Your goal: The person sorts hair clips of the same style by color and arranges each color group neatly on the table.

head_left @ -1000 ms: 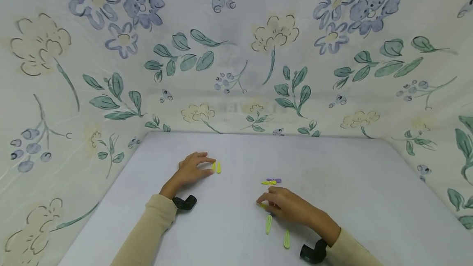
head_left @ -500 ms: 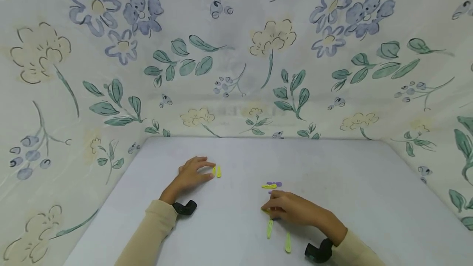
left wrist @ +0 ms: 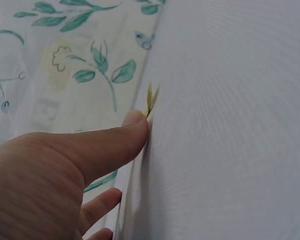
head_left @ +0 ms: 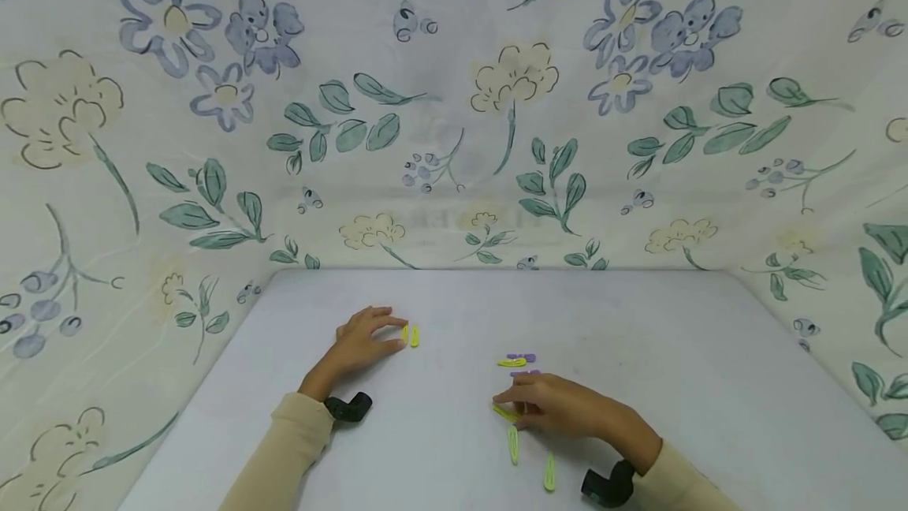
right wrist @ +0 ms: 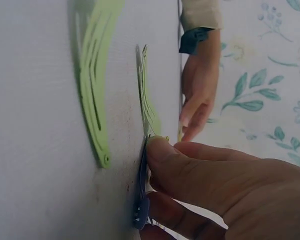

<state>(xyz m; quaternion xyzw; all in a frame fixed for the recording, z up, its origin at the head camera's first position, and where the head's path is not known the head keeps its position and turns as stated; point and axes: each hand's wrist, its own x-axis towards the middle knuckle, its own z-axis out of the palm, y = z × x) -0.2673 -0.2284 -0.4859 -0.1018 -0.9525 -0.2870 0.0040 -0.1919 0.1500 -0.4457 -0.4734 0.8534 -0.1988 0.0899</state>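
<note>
My left hand (head_left: 363,340) rests at the back left of the table, thumb and index finger pinching a small yellow hair clip (head_left: 405,333) by its ends. Close beside it lies a second yellow hair clip (head_left: 414,336). Near the middle right, my right hand (head_left: 560,404) pinches another yellow hair clip (head_left: 504,412), mostly hidden behind the thumb in the right wrist view. Under those fingers is a dark purple-blue clip (right wrist: 142,200). Two light green hair clips (head_left: 513,445) (head_left: 549,472) lie nearer the front.
Beyond the right hand, a yellow clip (head_left: 511,363) lies against a purple clip (head_left: 529,357), with another purple clip (head_left: 523,374) partly behind the knuckles. The white table (head_left: 440,440) meets a floral cloth backdrop (head_left: 440,203) at its back and sides.
My right hand has shifted slightly right and nearer, showing more of its yellow clip and uncovering a purple clip behind it. The left hand stays in place; the head view has tilted slightly.
</note>
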